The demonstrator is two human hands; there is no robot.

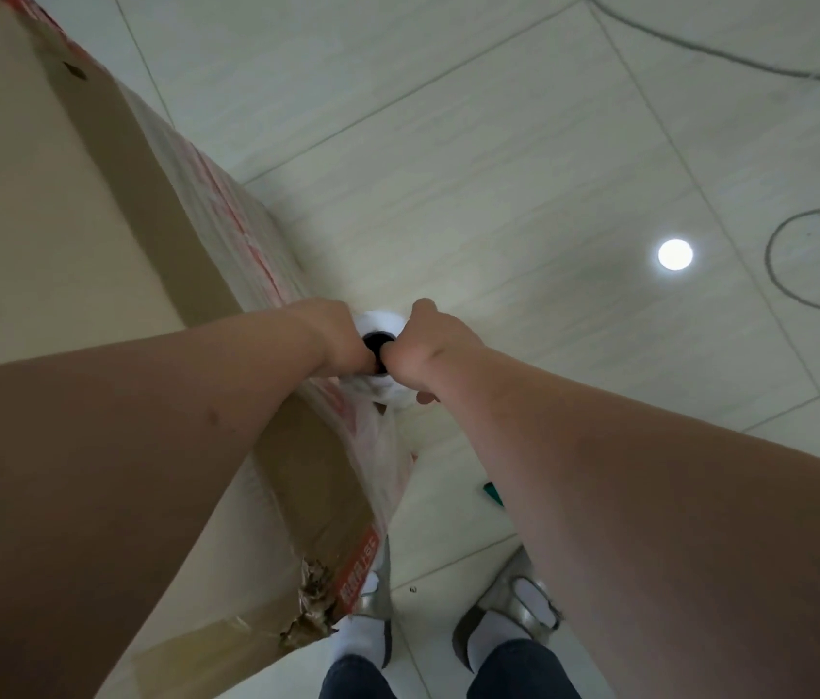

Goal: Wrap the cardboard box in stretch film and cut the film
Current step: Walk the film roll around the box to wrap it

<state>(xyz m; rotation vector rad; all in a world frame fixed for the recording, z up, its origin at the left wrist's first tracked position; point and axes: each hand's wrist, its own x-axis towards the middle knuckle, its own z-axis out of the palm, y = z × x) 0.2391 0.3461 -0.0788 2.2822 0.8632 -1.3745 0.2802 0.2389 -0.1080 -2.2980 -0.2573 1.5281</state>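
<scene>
Mid-frame, the left hand and right hand both grip the film roll, thumbs hooked into its core. Film runs down the side of the box, which fills the left of the frame on a tiled floor.

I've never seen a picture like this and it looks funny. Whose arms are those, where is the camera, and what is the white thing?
The camera sits on a person's head and looks down, so you see their own arms and feet. The left hand and right hand grip a white roll of stretch film, seen end-on. Beside it stands a big cardboard box with film already clinging to its side. On the tiled floor lie a grey cable and something small and green.
</scene>
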